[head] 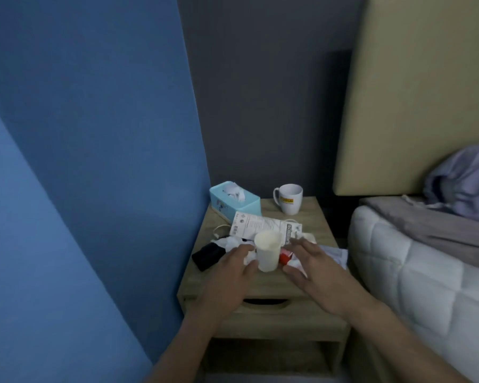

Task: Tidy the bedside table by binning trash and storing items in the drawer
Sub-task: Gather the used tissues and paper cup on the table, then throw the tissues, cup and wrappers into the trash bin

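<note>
A person's two bare hands reach over a cluttered wooden bedside table [310,217] wedged between a blue wall [94,134] and a bed [426,258]. The left hand [227,275] and the right hand [315,269] flank a translucent white plastic cup [267,251] standing upright near the front of the tabletop; both sets of fingers are spread open, the left hand's fingertips at the cup's side (actual contact cannot be told through the blur), the right hand just beside it and holding nothing. Around the cup lies the mess: crumpled white tissues [233,241] to its left, a flat black object [206,255] near the left edge, a small red packet [285,257] partly under the right hand's fingers, and a printed white package [260,225] lying flat behind the cup. A thin white cable [219,230] curls out beside the package. At the back, a turquoise tissue box [233,203] sits in the left corner with a tissue poking out, and a white mug [288,199] with a yellow label stands upright to its right, well apart from the hands. More crumpled paper [335,254] hangs at the right edge, towards the mattress. Below the tabletop, the drawer [274,316] is shut, its cut-out handle dark between the two wrists.
</note>
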The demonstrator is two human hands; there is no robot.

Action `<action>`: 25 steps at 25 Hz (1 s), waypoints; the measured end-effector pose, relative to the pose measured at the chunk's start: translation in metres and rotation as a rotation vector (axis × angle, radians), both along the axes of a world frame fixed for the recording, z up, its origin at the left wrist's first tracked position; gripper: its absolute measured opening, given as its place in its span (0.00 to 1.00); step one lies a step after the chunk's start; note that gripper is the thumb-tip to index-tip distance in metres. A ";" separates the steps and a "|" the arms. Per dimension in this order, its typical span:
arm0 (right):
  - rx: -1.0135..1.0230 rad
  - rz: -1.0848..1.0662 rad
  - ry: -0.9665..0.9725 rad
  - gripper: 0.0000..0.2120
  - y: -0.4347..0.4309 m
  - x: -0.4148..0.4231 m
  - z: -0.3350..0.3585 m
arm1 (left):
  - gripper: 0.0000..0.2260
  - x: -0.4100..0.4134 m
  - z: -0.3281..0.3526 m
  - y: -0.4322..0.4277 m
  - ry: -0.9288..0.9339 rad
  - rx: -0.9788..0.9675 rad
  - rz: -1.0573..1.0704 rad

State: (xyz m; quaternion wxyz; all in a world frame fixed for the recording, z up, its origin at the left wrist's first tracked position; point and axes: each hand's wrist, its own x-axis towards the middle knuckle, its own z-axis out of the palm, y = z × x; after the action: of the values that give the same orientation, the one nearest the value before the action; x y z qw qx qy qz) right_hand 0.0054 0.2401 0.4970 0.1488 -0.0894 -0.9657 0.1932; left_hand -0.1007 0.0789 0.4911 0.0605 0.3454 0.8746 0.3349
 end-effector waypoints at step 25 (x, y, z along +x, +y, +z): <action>-0.323 0.413 0.082 0.19 -0.130 0.153 0.422 | 0.16 0.211 0.427 -0.162 -0.059 0.066 0.263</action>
State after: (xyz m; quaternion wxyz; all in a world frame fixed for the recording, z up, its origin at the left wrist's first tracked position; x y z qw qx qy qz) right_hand 0.1583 0.1100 0.9191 0.1291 0.0947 -0.9133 0.3745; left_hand 0.1106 -0.0835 0.9184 0.0303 0.2195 0.8988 0.3784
